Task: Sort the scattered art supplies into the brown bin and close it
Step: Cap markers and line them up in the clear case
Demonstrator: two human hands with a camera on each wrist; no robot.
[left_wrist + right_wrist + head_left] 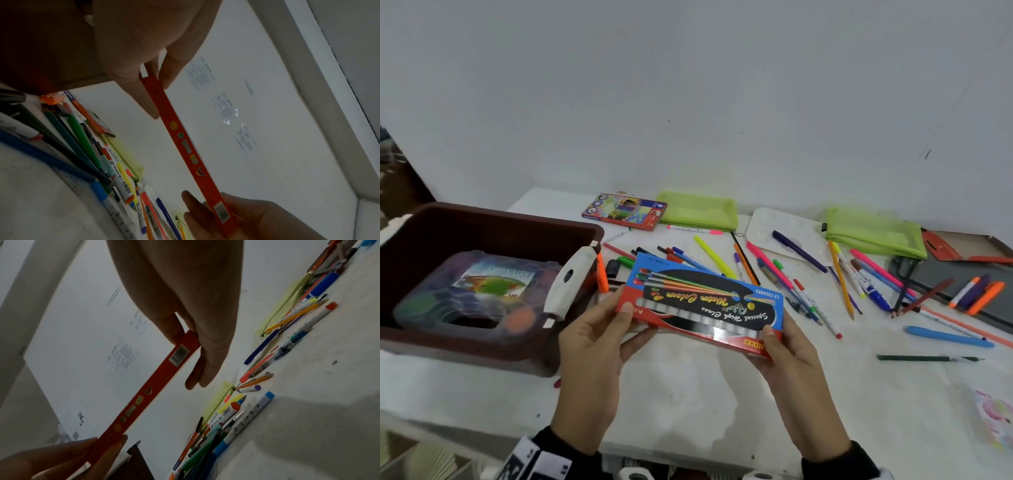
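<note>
A flat water colour box [705, 301], blue and red with a black palette printed on its face, is held above the white table [688, 394] by both hands, one at each short end. The left hand [592, 346] is closed on the left end: its thumb [619, 317] is laid on the printed top face and the fingers are curled underneath. The right hand [787, 359] is closed on the right end in the same manner, thumb on top near the red edge, fingers below. In the left wrist view the box's thin red side [185, 142] is seen pinched between thumb and fingers; how tightly it is pressed cannot be judged in that dim view. In the right wrist view the same red side, with its barcode [179, 355], is clasped between the fingers and the thumb.

The brown bin [493, 226] stands open on the table just left of the left hand, and a clear case of paints [479, 294] lies inside it. A white latch [571, 277] is seen on the bin's near right wall.

Behind and right of the held box, pens, markers and pencils [808, 274] are scattered. Farther back lie a coloured pencil box [625, 210], two green mesh pouches [698, 210] and a white palette [770, 226].
</note>
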